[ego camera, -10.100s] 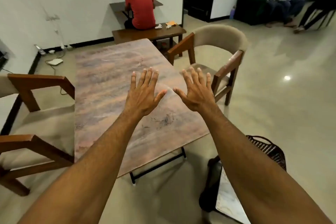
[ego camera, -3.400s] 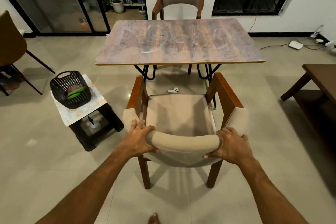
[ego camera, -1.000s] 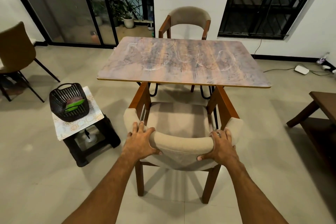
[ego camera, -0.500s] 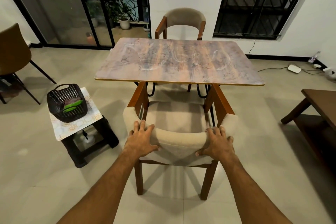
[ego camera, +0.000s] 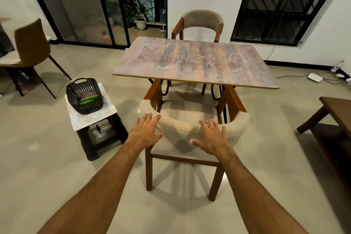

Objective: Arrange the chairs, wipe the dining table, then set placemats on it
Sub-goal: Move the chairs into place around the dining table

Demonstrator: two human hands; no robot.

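While at chair [ego camera: 188,112] (backrest [ego camera: 178,126]), hands [ego camera: 146,132] [ego camera: 211,139] flat.

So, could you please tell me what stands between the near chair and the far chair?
The dining table stands between the near chair and the far chair, as the head view shows.
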